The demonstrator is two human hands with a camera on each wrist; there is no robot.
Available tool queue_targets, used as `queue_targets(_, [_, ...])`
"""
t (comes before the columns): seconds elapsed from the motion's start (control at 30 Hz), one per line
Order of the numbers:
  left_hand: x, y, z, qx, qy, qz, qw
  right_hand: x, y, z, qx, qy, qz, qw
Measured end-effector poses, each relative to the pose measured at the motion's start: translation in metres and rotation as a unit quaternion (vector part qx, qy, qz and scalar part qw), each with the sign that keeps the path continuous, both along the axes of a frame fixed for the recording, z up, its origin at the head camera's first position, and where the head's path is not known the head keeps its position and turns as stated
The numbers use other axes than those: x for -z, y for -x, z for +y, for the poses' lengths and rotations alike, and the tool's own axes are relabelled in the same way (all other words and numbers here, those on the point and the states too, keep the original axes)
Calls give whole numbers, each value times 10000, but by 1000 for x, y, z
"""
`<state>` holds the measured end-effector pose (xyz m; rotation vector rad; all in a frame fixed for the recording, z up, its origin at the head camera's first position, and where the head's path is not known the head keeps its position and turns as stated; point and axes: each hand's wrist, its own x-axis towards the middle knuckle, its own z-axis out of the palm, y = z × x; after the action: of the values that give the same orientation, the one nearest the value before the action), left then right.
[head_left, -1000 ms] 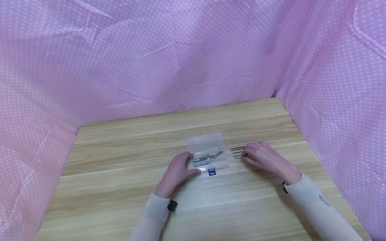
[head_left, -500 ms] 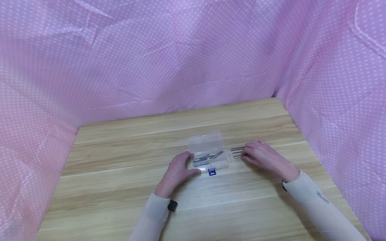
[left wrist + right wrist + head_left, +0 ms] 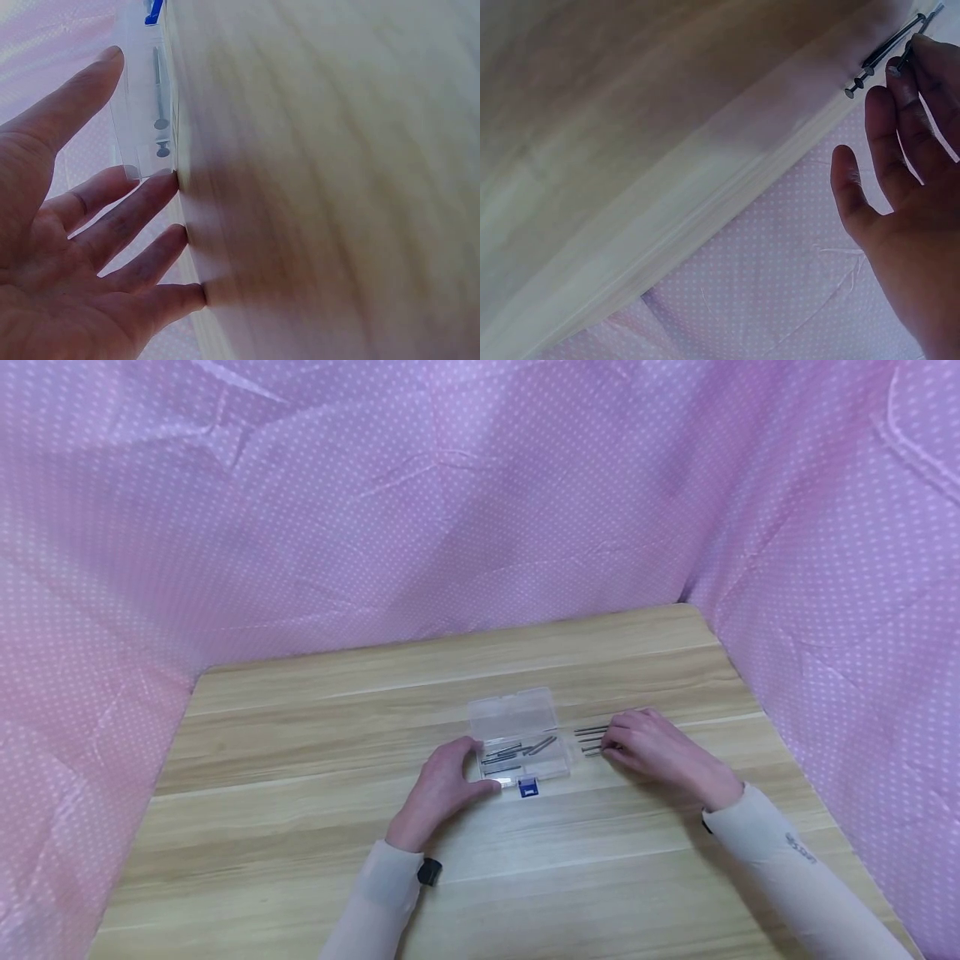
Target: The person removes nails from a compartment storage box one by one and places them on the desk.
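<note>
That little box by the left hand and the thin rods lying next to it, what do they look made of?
The box looks like clear glossy plastic: its contents show through the walls. The rods look like dull grey metal, probably steel nails, with flat round heads visible in the right wrist view.

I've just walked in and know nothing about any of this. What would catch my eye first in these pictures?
Probably the pink dotted cloth hung round three sides of a pale wooden table. At the table's middle lies a small clear plastic box with its lid open and a few metal nails inside; the left hand rests against its left end. Just right of the box, the right hand has its fingertips on a row of loose nails lying on the wood.
</note>
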<state>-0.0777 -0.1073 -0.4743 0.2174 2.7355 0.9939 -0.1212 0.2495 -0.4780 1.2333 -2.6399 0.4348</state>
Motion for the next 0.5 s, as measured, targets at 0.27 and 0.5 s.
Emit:
queue_targets(0.27, [1, -1, 0, 0, 10, 3, 10000, 2, 1, 1, 66, -93, -112, 9999])
queue_targets(0.5, [1, -1, 1, -10, -13, 9, 10000, 4, 2, 1, 85, -117, -144, 9998])
